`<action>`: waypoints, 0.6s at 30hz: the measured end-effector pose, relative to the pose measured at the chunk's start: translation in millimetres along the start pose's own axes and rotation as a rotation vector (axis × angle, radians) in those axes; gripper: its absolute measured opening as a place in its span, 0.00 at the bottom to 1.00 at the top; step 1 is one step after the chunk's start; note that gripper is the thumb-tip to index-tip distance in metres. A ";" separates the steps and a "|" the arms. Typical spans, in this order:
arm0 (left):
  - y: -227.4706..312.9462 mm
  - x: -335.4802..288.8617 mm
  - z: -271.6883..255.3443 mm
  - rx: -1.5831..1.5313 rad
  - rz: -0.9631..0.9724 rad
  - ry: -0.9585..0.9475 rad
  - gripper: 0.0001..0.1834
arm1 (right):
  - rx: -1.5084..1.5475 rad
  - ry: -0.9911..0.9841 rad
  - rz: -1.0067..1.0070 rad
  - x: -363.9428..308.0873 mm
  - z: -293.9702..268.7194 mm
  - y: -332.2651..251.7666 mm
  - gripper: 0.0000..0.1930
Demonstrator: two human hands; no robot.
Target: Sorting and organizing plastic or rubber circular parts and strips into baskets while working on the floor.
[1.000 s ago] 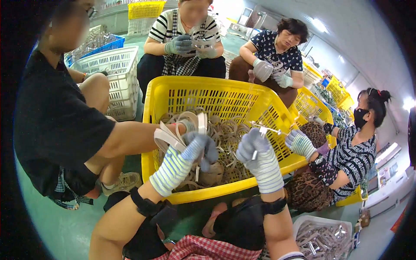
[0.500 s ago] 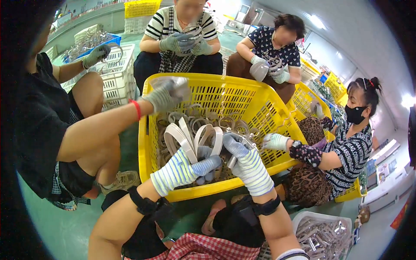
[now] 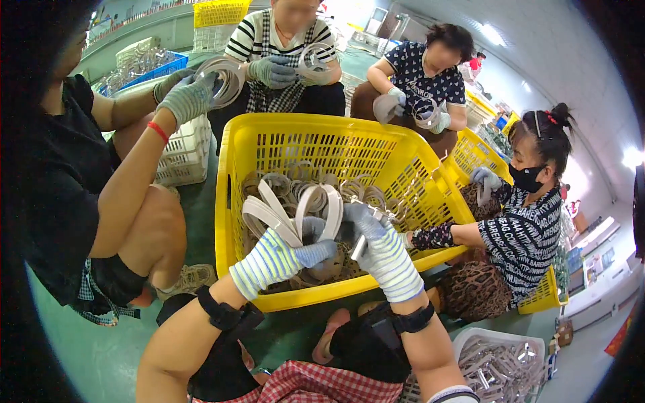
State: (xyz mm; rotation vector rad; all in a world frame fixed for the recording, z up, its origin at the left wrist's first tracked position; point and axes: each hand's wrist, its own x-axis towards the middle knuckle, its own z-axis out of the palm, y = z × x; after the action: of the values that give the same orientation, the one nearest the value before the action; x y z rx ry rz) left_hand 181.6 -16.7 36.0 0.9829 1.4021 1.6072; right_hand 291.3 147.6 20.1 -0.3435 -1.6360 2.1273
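My left hand [image 3: 279, 260], in a blue-and-white striped work glove with grey fingers, is closed around several pale beige flat bands [image 3: 272, 216] bent into loops. The loops stand up above the thumb. Close to its right, my right hand [image 3: 386, 252], gloved alike, has its fingers curled round a small bright silvery strip [image 3: 359, 248] that points down. What else its fingers hold is hidden. Both hands are over the near side of a big yellow plastic basket [image 3: 232, 282], where a heap of similar looped bands [image 3: 295, 180] lies.
Co-workers sit around the basket. One at the left holds a bundle of ring-shaped bands [image 3: 232, 82]; two across handle hoops; one at the right reaches into the basket. A white bin [image 3: 541, 356] of strips stands by my right knee. White crates [image 3: 183, 153] are stacked at the back left.
The left co-worker's hand has drawn back from over the basket with a bundle of bands. The right co-worker's hand has moved in closer to mine. My hands have barely shifted.
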 end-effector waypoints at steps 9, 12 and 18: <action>-18.1 18.1 -16.5 0.027 0.269 0.239 0.09 | 0.111 0.065 0.009 18.5 -4.3 16.0 0.09; -21.5 31.2 -39.0 -0.115 0.251 0.166 0.17 | 0.304 0.157 -0.020 36.8 -7.2 24.2 0.12; -40.5 48.8 -71.2 -0.597 0.044 -0.217 0.41 | 0.319 0.181 0.039 68.5 -8.5 33.7 0.09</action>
State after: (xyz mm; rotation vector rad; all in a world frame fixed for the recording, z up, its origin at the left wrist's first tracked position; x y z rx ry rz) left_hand 99.4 3.4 -8.0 0.7956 0.6892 1.7424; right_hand 228.9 180.6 -10.1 -0.4526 -1.1768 2.2671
